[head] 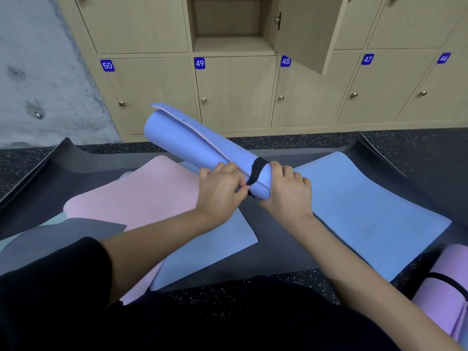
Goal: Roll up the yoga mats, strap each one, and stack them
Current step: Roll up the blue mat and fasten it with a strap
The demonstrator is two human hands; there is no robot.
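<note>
A rolled blue yoga mat [192,140] is lifted off the floor, pointing away to the upper left, its loose outer flap sticking up at the far end. A black strap [257,169] circles its near end. My left hand [220,191] pinches the strap where it meets the mat's seam. My right hand [288,192] grips the near end of the roll from the right. A rolled purple mat [445,287] with a black strap around it lies at the lower right.
Flat mats lie on the floor below: a pink one [131,196], a blue one [367,211], another blue one [207,247] and a grey one [50,239], all over dark mats [278,254]. Numbered wooden lockers [235,92] stand ahead; one locker door [304,34] hangs open.
</note>
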